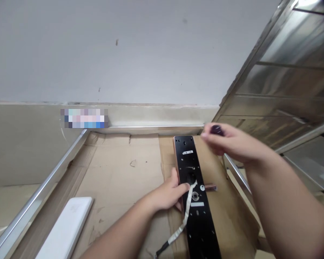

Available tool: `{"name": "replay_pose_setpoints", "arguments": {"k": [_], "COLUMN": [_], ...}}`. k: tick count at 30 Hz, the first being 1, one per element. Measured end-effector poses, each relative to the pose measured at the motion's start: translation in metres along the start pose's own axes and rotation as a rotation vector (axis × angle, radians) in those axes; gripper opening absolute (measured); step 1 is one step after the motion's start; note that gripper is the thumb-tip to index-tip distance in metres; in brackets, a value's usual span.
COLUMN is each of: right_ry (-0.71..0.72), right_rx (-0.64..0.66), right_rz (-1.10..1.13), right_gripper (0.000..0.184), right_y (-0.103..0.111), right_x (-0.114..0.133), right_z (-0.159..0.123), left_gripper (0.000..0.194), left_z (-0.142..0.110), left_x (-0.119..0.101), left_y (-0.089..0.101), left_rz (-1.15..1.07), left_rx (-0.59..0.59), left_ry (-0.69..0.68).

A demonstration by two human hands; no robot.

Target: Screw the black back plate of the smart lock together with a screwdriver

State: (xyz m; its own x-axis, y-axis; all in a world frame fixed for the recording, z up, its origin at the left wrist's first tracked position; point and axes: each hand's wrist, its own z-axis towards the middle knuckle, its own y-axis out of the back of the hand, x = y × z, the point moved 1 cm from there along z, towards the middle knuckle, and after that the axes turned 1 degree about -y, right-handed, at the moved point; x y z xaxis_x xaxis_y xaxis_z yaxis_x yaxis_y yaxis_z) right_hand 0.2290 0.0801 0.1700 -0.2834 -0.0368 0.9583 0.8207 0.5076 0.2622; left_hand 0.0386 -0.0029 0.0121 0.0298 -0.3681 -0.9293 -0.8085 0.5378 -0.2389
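Observation:
A long black door lock panel (185, 160) lies back side up, with screw holes, small white labels and a lever handle (211, 187) jutting out on its right. My left hand (169, 192) grips the panel's left edge, thumb on the back face and fingers along the side. A cable wrapped in whitish tape (187, 212) comes out of the panel by my thumb and ends in a black plug (162, 248). Above and right of the panel, my right hand (223, 140) is closed around a dark, rounded handle (216, 130); the rest of that object is hidden.
Cardboard (129, 172) covers the work surface, bordered by a metal rail (40, 194) on the left. A white flat box-like object (67, 226) lies at the lower left. A pale wall (124, 64) stands behind. Shiny metal panels (286, 75) rise at the right.

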Motion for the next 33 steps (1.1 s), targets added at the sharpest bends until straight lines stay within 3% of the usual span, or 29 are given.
{"name": "replay_pose_setpoints", "arguments": {"k": [2,4,6,9,14,16,27,33], "right_ry": [0.147,0.416,0.599,0.753,0.732,0.756,0.877,0.870], "right_rx": [-0.146,-0.310,-0.413,-0.453,-0.350,-0.354,-0.493,-0.515], "right_rz": [0.236,0.346,0.340,0.258,0.272,0.227,-0.236,-0.282], "right_gripper": [0.032,0.027,0.026,0.033,0.015,0.023,0.036,0.047], "right_y": [0.007,0.009,0.004,-0.012,-0.029,-0.029,-0.015,-0.014], "right_x": [0.021,0.044,0.064,0.080,0.075,0.066,0.053,0.047], "right_z": [-0.008,-0.015,-0.018,-0.014,0.009,0.017,0.014,0.022], "left_gripper": [0.066,0.065,0.066,0.065,0.054,0.058,0.068,0.119], "left_z": [0.001,0.001,0.001,0.002,0.006,0.006,0.006,0.007], "left_x": [0.002,0.004,0.005,0.007,0.006,0.006,0.004,0.006], "left_y": [0.000,0.000,0.001,0.001,0.002,0.002,0.000,-0.004], "left_rz": [0.017,0.043,0.061,0.063,0.136,0.154,0.142,-0.098], "left_rx": [0.003,-0.013,-0.033,-0.033,-0.144,-0.166,-0.164,-0.167], "left_ry": [-0.005,-0.011,-0.005,0.004,-0.307,-0.375,-0.411,-0.339]}}
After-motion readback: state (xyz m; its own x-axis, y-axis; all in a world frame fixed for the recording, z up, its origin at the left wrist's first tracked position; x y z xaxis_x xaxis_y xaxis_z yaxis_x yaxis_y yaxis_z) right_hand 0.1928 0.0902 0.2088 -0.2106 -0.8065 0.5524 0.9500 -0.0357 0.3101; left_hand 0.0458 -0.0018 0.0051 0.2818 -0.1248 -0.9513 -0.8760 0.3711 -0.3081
